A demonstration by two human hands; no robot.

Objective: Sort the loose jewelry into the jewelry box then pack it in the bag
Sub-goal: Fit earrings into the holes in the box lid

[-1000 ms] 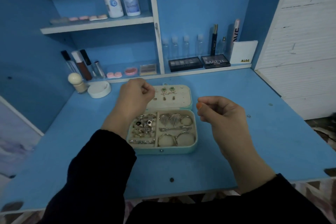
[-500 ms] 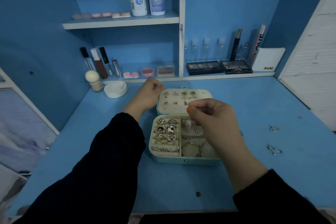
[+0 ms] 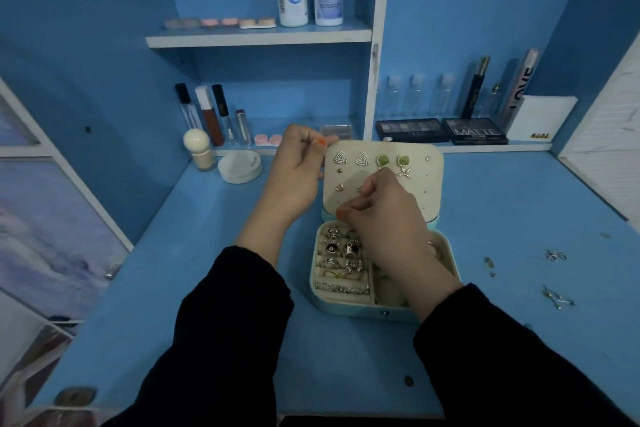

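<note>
Head view: open jewelry box mid worktop, bare blue surface on both sides, shelf edge just behind the lid. Pale padded lid studded with earrings; ribbed slots below packed with rings. Left hand pinched narrow at the lid's left edge, contents unclear. Right hand pinched over the box, cannot tell on what. Loose jewelry far right.
</note>
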